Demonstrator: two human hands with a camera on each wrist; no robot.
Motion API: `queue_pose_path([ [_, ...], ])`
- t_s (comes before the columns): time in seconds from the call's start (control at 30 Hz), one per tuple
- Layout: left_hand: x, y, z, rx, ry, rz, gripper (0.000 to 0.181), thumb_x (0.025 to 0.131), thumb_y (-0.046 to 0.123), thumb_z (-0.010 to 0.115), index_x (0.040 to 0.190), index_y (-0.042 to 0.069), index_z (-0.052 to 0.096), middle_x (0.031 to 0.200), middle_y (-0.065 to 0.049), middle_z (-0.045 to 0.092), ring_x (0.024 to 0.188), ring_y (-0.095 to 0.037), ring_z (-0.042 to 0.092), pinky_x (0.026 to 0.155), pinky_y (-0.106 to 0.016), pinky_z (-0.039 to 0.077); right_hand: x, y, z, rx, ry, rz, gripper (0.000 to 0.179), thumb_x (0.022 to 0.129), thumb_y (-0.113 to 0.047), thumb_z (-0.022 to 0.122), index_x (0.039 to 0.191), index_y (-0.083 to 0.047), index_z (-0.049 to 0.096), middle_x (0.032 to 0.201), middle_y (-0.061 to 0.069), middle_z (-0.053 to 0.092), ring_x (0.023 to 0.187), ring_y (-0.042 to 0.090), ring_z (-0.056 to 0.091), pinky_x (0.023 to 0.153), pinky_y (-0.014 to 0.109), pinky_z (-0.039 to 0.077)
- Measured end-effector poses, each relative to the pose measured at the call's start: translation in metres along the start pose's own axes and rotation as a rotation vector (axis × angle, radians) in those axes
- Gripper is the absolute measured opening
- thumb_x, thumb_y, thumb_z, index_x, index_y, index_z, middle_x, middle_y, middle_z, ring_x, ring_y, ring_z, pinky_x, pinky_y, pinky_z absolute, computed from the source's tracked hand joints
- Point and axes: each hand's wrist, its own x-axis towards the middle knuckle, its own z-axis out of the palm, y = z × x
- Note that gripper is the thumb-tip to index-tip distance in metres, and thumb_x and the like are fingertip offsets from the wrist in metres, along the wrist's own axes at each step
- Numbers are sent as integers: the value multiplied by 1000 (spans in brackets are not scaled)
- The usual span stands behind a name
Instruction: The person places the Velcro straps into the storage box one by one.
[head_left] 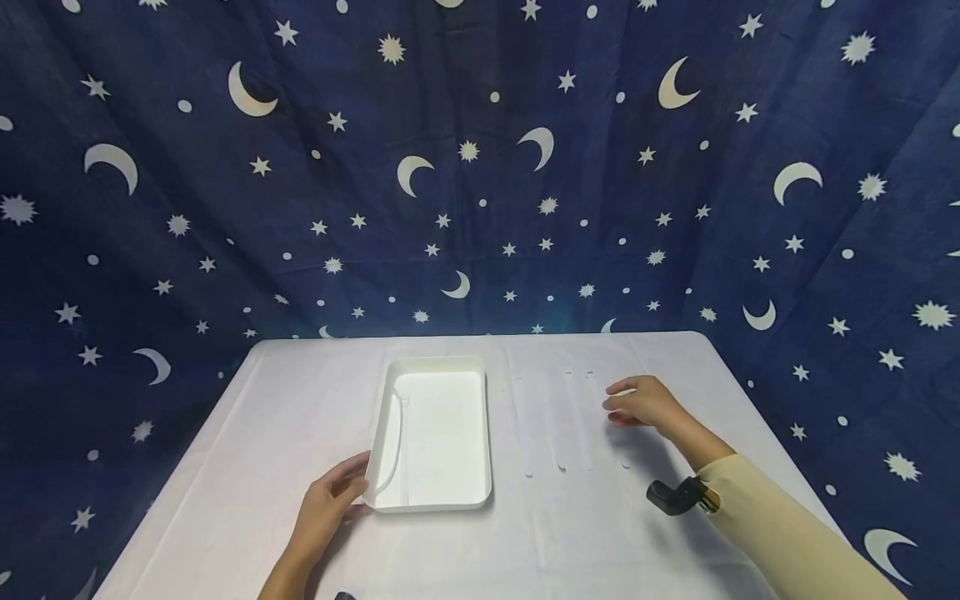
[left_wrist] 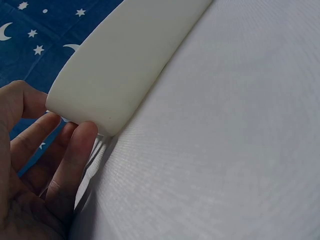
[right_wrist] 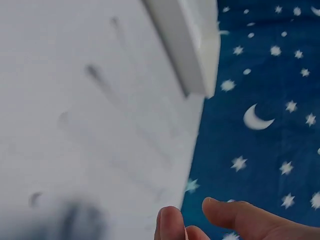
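My left hand (head_left: 326, 504) is at the near left corner of a shallow white tray (head_left: 450, 505). In the left wrist view, its fingers (left_wrist: 82, 142) grip that corner, touching rim and wall. Inside the tray, along its left side, lies a thin, pale curved strip (head_left: 398, 442). To the tray's right, several thin clear or whitish strips (head_left: 559, 458) lie roughly side by side on the white cloth; their kind is too faint to tell. Above the rightmost strip (head_left: 625, 463) hovers my right hand (head_left: 643, 403), fingers relaxed, thumb apart from the fingers (right_wrist: 171, 225), holding nothing visible.
A white cloth covers the table (head_left: 285, 400). Behind it hangs a dark blue curtain (head_left: 480, 275) with moons and stars. Below my right wrist hangs a black device (head_left: 675, 497). A blurred dark shape (right_wrist: 80, 220) fills the right wrist view's lower left.
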Motion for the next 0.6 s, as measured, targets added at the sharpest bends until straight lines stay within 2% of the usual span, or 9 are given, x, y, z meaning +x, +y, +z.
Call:
queue_pose_path([
  [0.13, 0, 1, -1, 5, -7, -15, 51, 91, 29, 68, 137, 12, 56, 137, -15, 59, 118, -35, 62, 74, -25, 62, -2, 21, -5, -17, 15, 35, 46, 85, -3, 67, 124, 18, 53, 92, 19, 66, 60, 10, 67, 62, 27, 62],
  [0.3, 0, 3, -2, 27, -3, -9, 51, 91, 27, 67, 138, 10, 55, 136, -17, 59, 116, -35, 63, 73, -25, 62, 3, 43, -1, -29, 37, 60, 42, 84, -2, 68, 118, 18, 55, 84, 16, 67, 59, 12, 67, 60, 28, 62],
  [0.43, 0, 4, -1, 21, 1, -9, 50, 91, 25, 67, 137, 10, 55, 136, -17, 59, 116, -34, 63, 73, -25, 62, 7, 57, 5, -56, 50, 44, 37, 83, -2, 68, 113, 18, 58, 84, 19, 68, 59, 13, 66, 59, 28, 61],
  [0.6, -1, 5, -1, 16, 3, -9, 50, 91, 25, 67, 137, 10, 56, 136, -17, 59, 116, -34, 63, 73, -24, 62, 9, 68, 14, -127, 106, 27, 34, 79, -4, 71, 106, 16, 62, 86, 21, 67, 59, 13, 65, 57, 25, 59],
])
